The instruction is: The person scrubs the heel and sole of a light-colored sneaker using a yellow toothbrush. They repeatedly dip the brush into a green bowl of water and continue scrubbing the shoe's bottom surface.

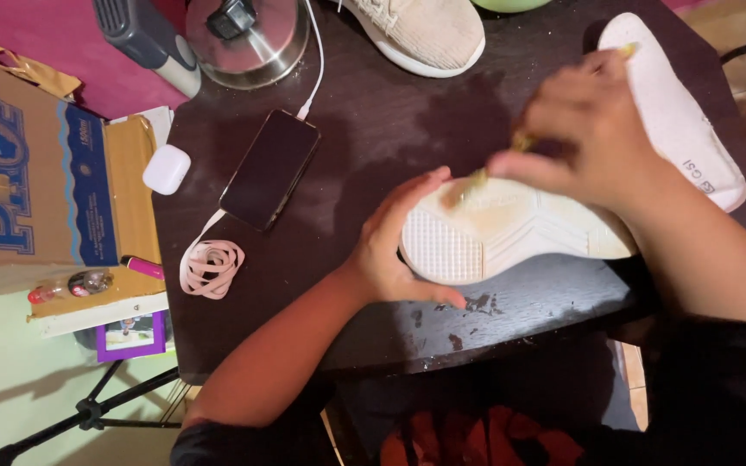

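The person leans over a dark counter (373, 129) with a white sneaker (511, 229) turned sole-up near its front edge. The left hand (395, 246) wraps around the toe end, fingers curled over the sole and thumb under it, pinning the shoe in place. The right hand (584, 129) is closed around a small brush (477, 181) whose yellowish handle pokes out past the fingers; its bristle end rests on the sole near the forefoot. The hand is blurred, so I judge the scrubbing of the sole to be under way. The heel half looks yellower than the toe tread, so the brush would probably need to work back that way while the left hand holds firm.

A removed white insole (684, 121) lies just beyond the right hand, and the matching beige sneaker (429, 30) sits at the counter's far edge. A steel pot (248, 39) stands lidded, so its contents are hidden. A phone (269, 168) on its cable, a coiled pink shoelace (211, 266) and a white earbud case (166, 168) lie to the left.
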